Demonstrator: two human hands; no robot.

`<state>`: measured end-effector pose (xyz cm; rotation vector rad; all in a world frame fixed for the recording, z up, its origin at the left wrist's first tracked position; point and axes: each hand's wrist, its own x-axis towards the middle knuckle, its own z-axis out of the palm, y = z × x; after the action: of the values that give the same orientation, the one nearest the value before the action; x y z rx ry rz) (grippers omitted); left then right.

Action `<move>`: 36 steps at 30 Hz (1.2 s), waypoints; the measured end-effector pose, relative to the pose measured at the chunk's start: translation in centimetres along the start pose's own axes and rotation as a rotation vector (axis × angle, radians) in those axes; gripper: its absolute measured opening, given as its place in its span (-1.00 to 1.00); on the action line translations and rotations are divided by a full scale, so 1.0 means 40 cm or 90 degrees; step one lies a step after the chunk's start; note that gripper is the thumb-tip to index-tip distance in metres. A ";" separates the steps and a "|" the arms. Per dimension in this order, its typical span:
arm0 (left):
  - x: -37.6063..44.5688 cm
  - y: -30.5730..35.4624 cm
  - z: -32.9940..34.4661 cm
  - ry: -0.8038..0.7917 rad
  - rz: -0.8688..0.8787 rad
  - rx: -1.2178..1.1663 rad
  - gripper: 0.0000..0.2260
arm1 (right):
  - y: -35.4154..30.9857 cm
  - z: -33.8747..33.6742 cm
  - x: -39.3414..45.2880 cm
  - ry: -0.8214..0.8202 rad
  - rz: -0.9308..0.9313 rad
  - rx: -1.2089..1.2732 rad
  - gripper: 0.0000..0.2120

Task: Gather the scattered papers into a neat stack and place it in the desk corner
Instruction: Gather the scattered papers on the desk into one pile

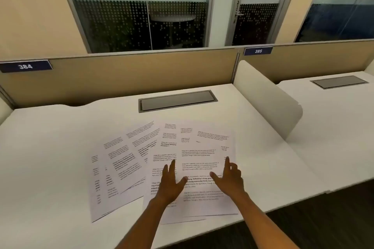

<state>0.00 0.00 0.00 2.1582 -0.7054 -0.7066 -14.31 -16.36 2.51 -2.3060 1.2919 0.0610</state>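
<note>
Head view: we see printed papers (pixel 162 163) fanned loose across the white desk (pixel 50 147), overlapping, mid-desk near the front edge. Left hand (pixel 171 183) and right hand (pixel 229 178) lie over the sheets, fingers spread, gripping nothing.

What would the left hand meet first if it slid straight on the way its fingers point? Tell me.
The left hand lies open on the scattered papers, fingers pointing toward the back of the desk. Straight on it would cross more printed sheets, then bare desk, and first meet the grey cable hatch, though depth is uncertain.
</note>
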 end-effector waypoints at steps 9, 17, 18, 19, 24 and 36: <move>0.034 0.029 0.035 0.032 -0.035 -0.004 -0.30 | 0.011 0.018 0.067 -0.016 0.047 0.015 -0.16; 0.033 0.061 0.069 0.109 -0.072 -0.077 -0.33 | -0.015 0.034 0.095 -0.012 0.103 0.079 -0.20; 0.035 0.062 0.071 0.110 -0.074 -0.077 -0.33 | -0.017 0.035 0.098 -0.017 0.114 0.106 -0.19; 0.037 0.062 0.070 0.109 -0.077 -0.077 -0.32 | -0.018 0.034 0.101 -0.024 0.122 0.142 -0.18; 0.049 0.059 0.052 0.103 -0.088 -0.089 -0.32 | -0.011 0.025 0.109 -0.014 0.117 0.328 -0.34; 0.028 -0.012 -0.044 0.236 -0.227 0.064 -0.51 | -0.069 0.072 0.086 -0.047 0.079 0.326 -0.62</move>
<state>2.08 0.39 0.35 2.4472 -0.1660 -0.4303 -9.62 -16.63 0.16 -1.7748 1.2410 -0.1285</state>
